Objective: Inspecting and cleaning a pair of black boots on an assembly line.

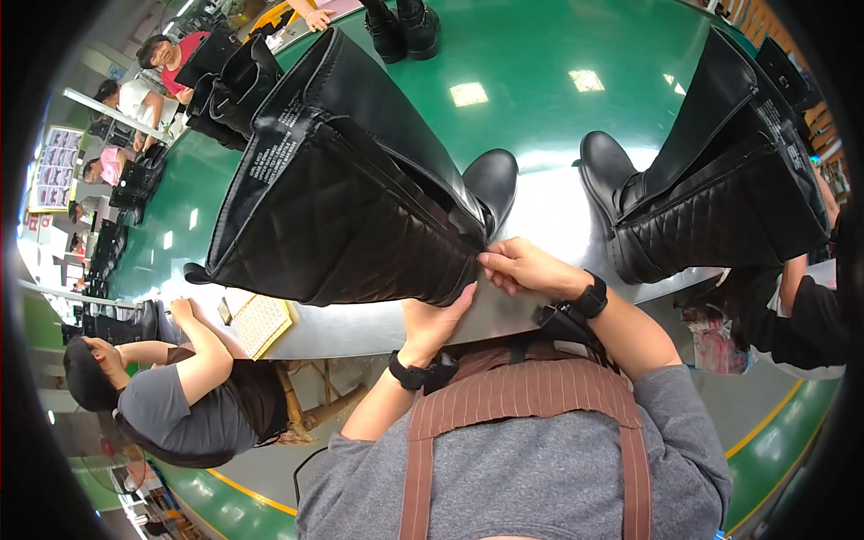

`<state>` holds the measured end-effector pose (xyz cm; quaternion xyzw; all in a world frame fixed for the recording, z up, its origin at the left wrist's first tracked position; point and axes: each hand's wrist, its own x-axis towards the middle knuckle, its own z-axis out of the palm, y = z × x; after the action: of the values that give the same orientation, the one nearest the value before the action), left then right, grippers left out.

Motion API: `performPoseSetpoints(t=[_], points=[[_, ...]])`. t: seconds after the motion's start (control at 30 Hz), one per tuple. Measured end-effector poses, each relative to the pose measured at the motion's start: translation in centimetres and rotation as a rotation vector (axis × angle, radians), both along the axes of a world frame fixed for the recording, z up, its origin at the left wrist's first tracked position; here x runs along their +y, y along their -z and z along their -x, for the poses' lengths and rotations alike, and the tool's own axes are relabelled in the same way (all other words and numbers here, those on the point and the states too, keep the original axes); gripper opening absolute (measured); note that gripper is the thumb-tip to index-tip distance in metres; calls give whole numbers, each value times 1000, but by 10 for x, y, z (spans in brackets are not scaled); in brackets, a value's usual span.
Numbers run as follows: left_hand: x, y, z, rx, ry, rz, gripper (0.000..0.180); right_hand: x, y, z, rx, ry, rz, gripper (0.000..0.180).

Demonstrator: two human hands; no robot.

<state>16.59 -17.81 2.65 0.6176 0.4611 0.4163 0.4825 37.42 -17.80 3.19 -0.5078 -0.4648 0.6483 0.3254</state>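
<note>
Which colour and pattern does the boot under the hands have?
Black boot, with a quilted diamond pattern; head view.

Two boots on the belt, one in hand

On the belt (540, 54), the near boot (351, 189) lies on its side just ahead of the person, its toe to the right. The left hand (434, 322) is under its lower edge, the right hand (520, 268) at its ankle. A second boot (720, 180) lies well to the right. More boots (225, 85) stand behind on the left, beside a seated worker (180, 396).
</note>
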Motion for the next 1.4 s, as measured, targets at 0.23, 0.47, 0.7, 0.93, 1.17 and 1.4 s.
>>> performPoseSetpoints(t=[0.23, 0.47, 0.7, 0.93, 1.17, 1.4], points=[[-2, -9, -7, 84, -46, -64, 34, -3, -62, 14, 116, 43, -100, 38], [10, -1, -10, 89, 21, -68, 40, 1, -123, 8, 190, 35, -238, 39], [18, -90, 0, 234, -155, -935, 98, 14, -104, 2, 104, 11, -362, 39], [20, -261, -14, 809, -272, -1095, 54, 17, -86, 6, -27, 51, -457, 36], [42, -284, -36, 899, -69, -977, 60, 6, -99, -1, -81, 76, -466, 35], [41, -277, -27, 796, 116, -963, 58, 18, -98, 10, 168, -4, -510, 34]])
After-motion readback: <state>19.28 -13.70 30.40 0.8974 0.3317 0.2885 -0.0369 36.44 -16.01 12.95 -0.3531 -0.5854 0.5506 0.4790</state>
